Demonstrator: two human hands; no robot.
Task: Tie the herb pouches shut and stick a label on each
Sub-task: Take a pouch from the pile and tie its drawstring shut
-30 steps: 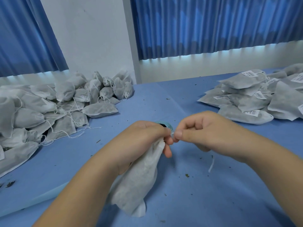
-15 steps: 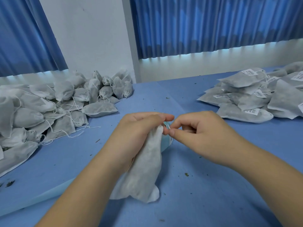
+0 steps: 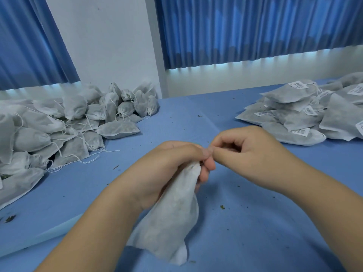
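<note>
My left hand (image 3: 169, 169) grips the gathered neck of a grey-white herb pouch (image 3: 170, 222), whose body hangs down toward me above the blue table (image 3: 265, 222). My right hand (image 3: 247, 152) meets it at the pouch's neck, thumb and forefinger pinched together on something thin there; the string itself is too fine to make out. A pile of unlabelled pouches with loose white strings (image 3: 59, 126) lies at the left. At the right sits a stack of pouches with white barcode labels (image 3: 306, 114).
Small herb crumbs (image 3: 222, 207) are scattered over the blue table cover. Blue curtains (image 3: 255, 30) and a white wall stand behind the table. The table's front-left edge (image 3: 39, 234) runs diagonally near my left forearm.
The pouch's lower end has swung closer to me. My right hand's fingers have curled tighter at the pouch neck, and my left hand's fingers have closed round it.
</note>
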